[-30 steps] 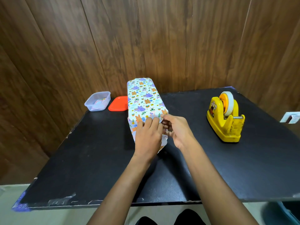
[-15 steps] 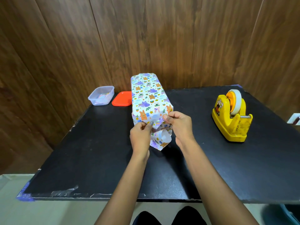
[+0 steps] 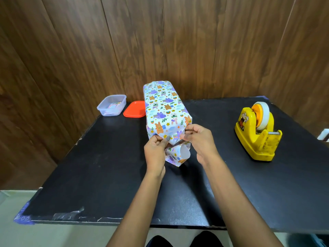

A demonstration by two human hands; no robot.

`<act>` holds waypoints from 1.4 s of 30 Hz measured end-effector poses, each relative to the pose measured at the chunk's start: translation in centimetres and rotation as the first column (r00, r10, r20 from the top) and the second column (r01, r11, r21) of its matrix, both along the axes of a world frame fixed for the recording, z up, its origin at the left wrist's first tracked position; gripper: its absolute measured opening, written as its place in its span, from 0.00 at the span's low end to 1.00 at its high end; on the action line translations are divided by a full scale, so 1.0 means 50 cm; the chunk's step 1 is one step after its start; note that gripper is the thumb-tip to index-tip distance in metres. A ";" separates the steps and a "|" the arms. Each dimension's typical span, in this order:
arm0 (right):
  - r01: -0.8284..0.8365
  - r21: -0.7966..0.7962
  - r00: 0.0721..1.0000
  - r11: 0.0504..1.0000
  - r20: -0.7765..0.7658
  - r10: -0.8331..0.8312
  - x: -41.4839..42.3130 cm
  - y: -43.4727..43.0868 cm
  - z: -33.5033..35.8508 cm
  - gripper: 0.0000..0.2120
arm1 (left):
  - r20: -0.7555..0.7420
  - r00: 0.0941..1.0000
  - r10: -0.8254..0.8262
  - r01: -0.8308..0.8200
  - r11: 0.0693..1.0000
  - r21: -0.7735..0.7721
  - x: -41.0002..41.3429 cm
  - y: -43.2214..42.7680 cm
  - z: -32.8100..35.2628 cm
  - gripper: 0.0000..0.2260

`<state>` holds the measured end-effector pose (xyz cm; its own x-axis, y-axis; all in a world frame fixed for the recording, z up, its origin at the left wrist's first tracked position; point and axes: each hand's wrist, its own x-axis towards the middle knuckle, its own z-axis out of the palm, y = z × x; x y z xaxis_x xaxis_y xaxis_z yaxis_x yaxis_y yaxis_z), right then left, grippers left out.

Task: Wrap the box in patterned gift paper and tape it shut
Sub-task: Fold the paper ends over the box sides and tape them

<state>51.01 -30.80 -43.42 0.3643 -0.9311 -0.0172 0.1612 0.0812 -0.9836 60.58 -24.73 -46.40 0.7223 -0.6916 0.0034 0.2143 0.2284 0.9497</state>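
Bench: your matte black bench (image 3: 92, 175) has a chipped front edge with scraps of old tape stuck along it.
Hands: your left hand (image 3: 155, 148) and right hand (image 3: 200, 139) sit close together at the near end of the box. Each pinches the top fold of the paper at a corner, thumb against curled fingers.
Change: a second ago your left palm lay flat over this end. Now that press is gone, both hands have shifted to corner pinches, and the end has sprung open.
Meaning: I judge the near end is being re-creased and is not yet ready for tape.
Loose flap: the lower flap (image 3: 175, 156) hangs below your hands. It looks thin and springy, and its plain white underside curls outward.
Box: the long rectangular box (image 3: 164, 107) lies lengthwise mid-bench, pointing away from you. It is covered in smooth white gift paper (image 3: 160, 97) printed with orange, purple and blue cartoon animals, taut along the top. I cannot tell whether the far end is taped.
Tape: the yellow plastic tape dispenser (image 3: 256, 138), with a pale roll on an orange hub, stands well apart to your right.
Far left: a clear plastic tub (image 3: 111, 106) sits just beside a flat red plastic lid (image 3: 135, 109).
Backdrop: a dark wood-grain panel wall (image 3: 195, 41).
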 end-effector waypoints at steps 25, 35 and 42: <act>0.166 -0.003 0.986 0.986 0.002 -0.166 0.027 -0.017 -0.006 0.14 | 0.810 -0.586 -0.006 -0.380 0.885 -0.269 -0.016 -0.040 0.041 0.12; 0.070 0.136 0.975 0.988 0.202 -0.097 0.008 -0.006 0.010 0.11 | 0.846 -0.533 -0.028 -0.371 0.906 -0.203 -0.016 -0.032 0.038 0.13; 0.049 0.066 0.983 0.997 0.171 -0.060 -0.002 -0.013 0.002 0.08 | 0.996 -0.059 0.070 -0.382 0.920 -0.088 -0.002 -0.026 0.002 0.07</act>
<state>50.90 -31.44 -43.35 0.3153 -0.9489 -0.0157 0.3345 0.1266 -0.9339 60.50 -26.05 -46.28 0.2186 -0.5866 0.7798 -0.9757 -0.1412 0.1673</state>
